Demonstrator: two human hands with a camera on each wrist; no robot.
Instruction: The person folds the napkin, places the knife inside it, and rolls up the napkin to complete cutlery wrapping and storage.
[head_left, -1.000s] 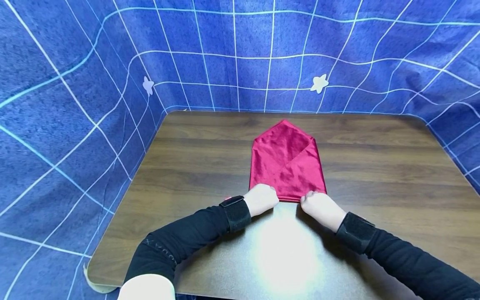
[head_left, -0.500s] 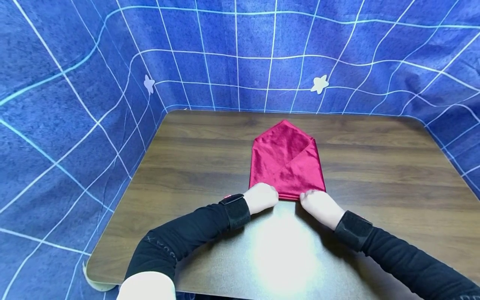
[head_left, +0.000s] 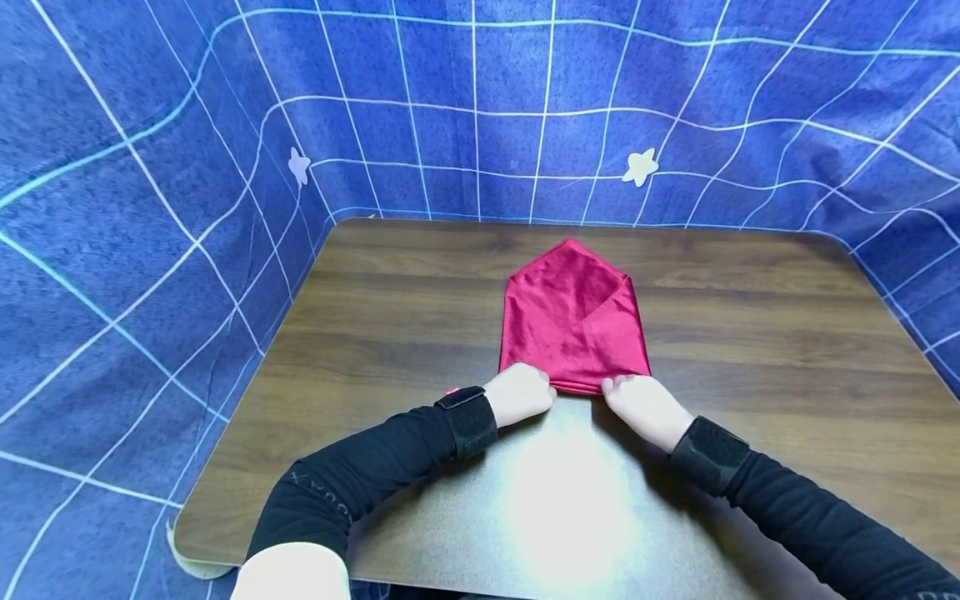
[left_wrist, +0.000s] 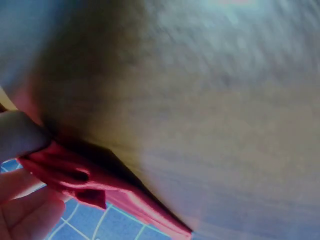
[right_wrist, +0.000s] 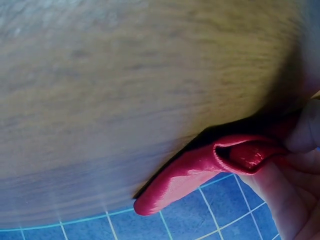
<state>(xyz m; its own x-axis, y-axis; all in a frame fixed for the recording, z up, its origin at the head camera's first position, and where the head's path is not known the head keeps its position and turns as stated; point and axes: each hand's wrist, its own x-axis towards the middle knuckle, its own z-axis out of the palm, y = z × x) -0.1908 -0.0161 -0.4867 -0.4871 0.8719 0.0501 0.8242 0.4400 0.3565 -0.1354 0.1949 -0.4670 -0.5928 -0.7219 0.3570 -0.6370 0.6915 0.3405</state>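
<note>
A shiny crimson cloth (head_left: 573, 321) lies folded on the table, with a pointed flap at the far end and a straight folded edge at the near end. My left hand (head_left: 519, 393) pinches the left part of that near edge. At its right corner, my right hand (head_left: 647, 408) pinches the same edge between thumb and fingers. In the left wrist view, the cloth (left_wrist: 122, 192) shows layered folds between thumb and fingers. The right wrist view shows the cloth's rolled end (right_wrist: 240, 155) as an open loop beside the fingers. Both palms are hidden in the head view.
The wood-grain table (head_left: 390, 300) extends around the cloth, with a bright glare (head_left: 570, 500) near its front. A blue curtain (head_left: 450, 100) with white grid lines and pale stars hangs behind and to the left. Dark sleeves and wrist bands cover both arms.
Both hands have shifted slightly away from the body with the cloth's near edge, which now lies a little farther up. The cloth's far point has stayed in place.
</note>
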